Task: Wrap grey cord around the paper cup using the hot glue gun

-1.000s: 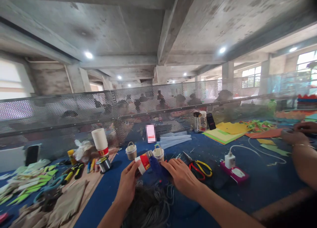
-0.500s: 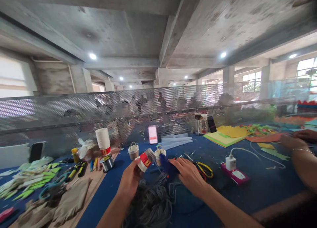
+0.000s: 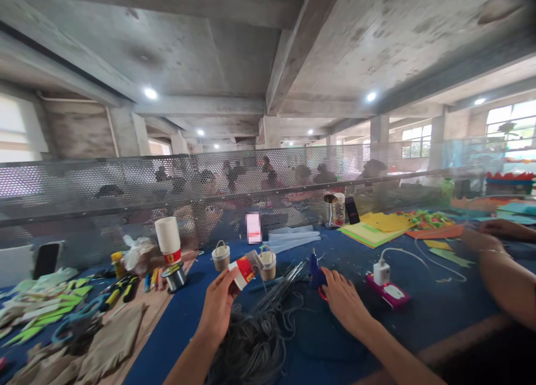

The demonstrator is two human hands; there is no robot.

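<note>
Concrete ceiling point(image 3: 209, 56), blue tabletop point(image 3: 170, 329): left hand point(image 3: 220, 304) holds cup point(image 3: 244, 270), right hand point(image 3: 345, 300) holds glue gun point(image 3: 316, 274).

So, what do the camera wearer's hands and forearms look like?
The left hand and right hand are ungloved, with no ring, watch or bracelet visible. The forearms are bare within the frame, without sleeves or clear markings; finer detail is too small to tell.

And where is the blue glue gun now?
The glue gun is right of centre in the head view, at the right hand, left of the purple power strip.
</note>
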